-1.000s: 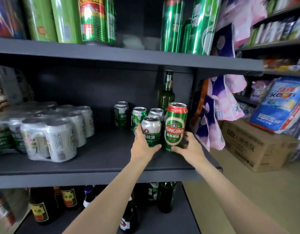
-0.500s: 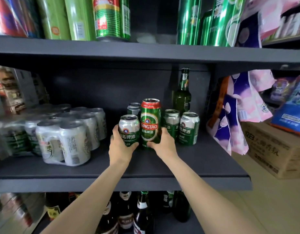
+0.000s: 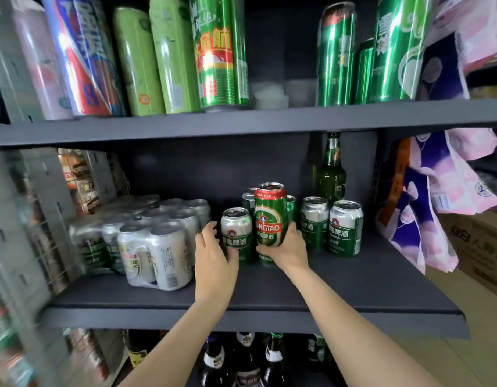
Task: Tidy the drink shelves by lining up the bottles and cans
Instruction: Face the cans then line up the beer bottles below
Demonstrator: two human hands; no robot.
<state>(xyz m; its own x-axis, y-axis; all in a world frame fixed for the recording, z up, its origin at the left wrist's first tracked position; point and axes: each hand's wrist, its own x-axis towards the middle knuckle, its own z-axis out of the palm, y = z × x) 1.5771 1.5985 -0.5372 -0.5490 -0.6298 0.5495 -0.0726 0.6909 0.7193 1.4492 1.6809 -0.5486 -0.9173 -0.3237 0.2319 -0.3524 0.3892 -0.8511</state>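
On the dark middle shelf my right hand grips the lower part of a tall green Tsingtao can with a red top. Just left of it stands a short silver-and-green can; my left hand curls round its left side and base. Two more short cans stand to the right, apart from my hands. Other short cans sit half hidden behind the tall can. A green glass bottle stands at the back right.
A shrink-wrapped pack of silver cans fills the shelf's left side. Tall cans line the upper shelf, dark bottles the one below. Pink and purple packets hang at the right, over a cardboard box.
Both hands moved the tall can and the short can leftward along the shelf, away from the two short cans now standing at the right. The view has shifted right.
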